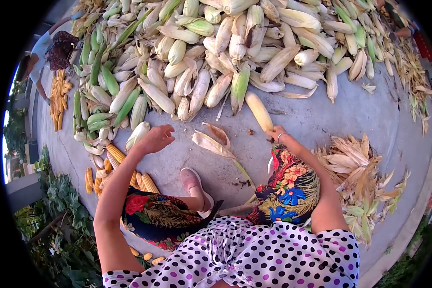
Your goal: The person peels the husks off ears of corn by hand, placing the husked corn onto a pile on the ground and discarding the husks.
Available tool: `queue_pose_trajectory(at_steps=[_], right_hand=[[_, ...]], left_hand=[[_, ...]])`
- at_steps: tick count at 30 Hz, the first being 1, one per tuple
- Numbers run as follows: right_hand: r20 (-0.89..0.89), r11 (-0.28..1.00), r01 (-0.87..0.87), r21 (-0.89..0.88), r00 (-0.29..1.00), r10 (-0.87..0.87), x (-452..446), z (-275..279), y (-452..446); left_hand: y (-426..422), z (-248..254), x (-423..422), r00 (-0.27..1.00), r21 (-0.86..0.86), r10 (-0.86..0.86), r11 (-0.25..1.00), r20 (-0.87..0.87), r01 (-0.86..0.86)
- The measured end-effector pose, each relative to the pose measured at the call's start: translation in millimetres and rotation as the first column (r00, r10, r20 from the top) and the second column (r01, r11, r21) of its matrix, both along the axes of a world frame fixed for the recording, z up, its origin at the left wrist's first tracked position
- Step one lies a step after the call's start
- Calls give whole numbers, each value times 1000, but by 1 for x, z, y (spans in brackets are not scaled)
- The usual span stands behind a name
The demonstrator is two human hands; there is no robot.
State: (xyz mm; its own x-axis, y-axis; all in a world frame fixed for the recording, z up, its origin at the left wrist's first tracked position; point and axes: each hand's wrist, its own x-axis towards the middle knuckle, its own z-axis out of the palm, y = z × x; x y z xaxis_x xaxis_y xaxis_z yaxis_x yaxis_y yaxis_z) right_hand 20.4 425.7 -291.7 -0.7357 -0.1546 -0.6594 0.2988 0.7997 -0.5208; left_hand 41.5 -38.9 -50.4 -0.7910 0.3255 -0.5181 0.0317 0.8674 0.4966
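My right hand is closed around the lower end of a pale yellow ear of corn, which points up and away toward the pile. My left hand is held over the concrete with loosely bent fingers and nothing visible in it. Just left of it lies a husked-over ear of corn, partly behind the wrist. Between my hands a dry, opened husk with a long stalk rests on the ground.
A large pile of unpeeled corn spreads ahead. Bare yellow ears lie by my left leg, and stripped husks are heaped at right. A person bends beside more yellow ears at far left. Another person's arm shows at upper right.
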Motion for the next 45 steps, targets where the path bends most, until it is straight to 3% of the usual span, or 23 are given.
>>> queue_pose_trajectory(at_steps=[6, 9, 14, 17, 20, 21, 24, 25, 28, 29, 31, 32, 34, 36, 38, 39, 42, 45], right_hand=[[-497, 969, -214, 120, 832, 246, -15, 97, -20], [-373, 974, -226, 21, 902, 218, -45, 176, -38], [-454, 925, -353, -137, 853, 258, -39, 285, -66], [-398, 893, -385, -233, 876, 273, -26, 336, -81], [-430, 813, -441, -380, 863, 267, -18, 364, -92], [-399, 796, -447, -408, 871, 285, -18, 372, -95], [-193, 518, -115, -848, 976, -99, -11, 385, -114], [-267, 547, -175, -818, 959, -92, -10, 386, -121], [-480, 630, -335, -700, 875, -68, -10, 373, -141], [-379, 662, -294, -689, 925, 17, -1, 368, -149], [-558, 725, -417, -548, 828, 54, 23, 364, -163], [-638, 750, -467, -468, 766, 78, 30, 364, -171], [-630, 836, -384, -391, 774, 61, 31, 358, -179], [-657, 896, -346, -279, 749, 85, 37, 358, -182], [-691, 902, -324, -284, 722, 42, 38, 357, -184], [-696, 914, -320, -251, 716, 60, 37, 354, -182], [-721, 927, -298, -230, 691, 43, 45, 352, -182], [-723, 950, -251, -184, 690, 42, 52, 355, -188]], left_hand=[[53, 4, -15, 971, 134, -232, 962, -54, 238], [84, 11, -17, 964, 193, -231, 948, -132, 253], [140, 51, -12, 954, 404, -104, 889, -283, 217], [156, 63, -11, 854, 423, -131, 824, -504, 376], [164, 92, -1, 895, 519, -109, 782, -432, 346], [163, 103, 4, 946, 615, -90, 740, -311, 273], [155, 121, 16, 943, 744, 241, 668, -228, 9], [152, 122, 15, 920, 829, 353, 557, -171, -60], [139, 129, 15, 885, 971, 444, 111, 142, -212], [137, 132, 15, 868, 977, 464, 25, 175, -211], [133, 137, 12, 834, 969, 493, -149, 248, -200], [127, 137, 8, 823, 976, 524, -117, 218, -184], [115, 138, -1, 801, 987, 579, -49, 155, -156], [108, 140, -3, 756, 983, 653, 108, 43, -149], [101, 140, -3, 743, 953, 669, 228, -5, -198], [103, 139, -4, 740, 973, 668, 111, 76, -201], [99, 116, -13, 719, 950, 691, 270, -76, -158], [105, 94, -25, 633, 957, 774, 192, -13, -215]])
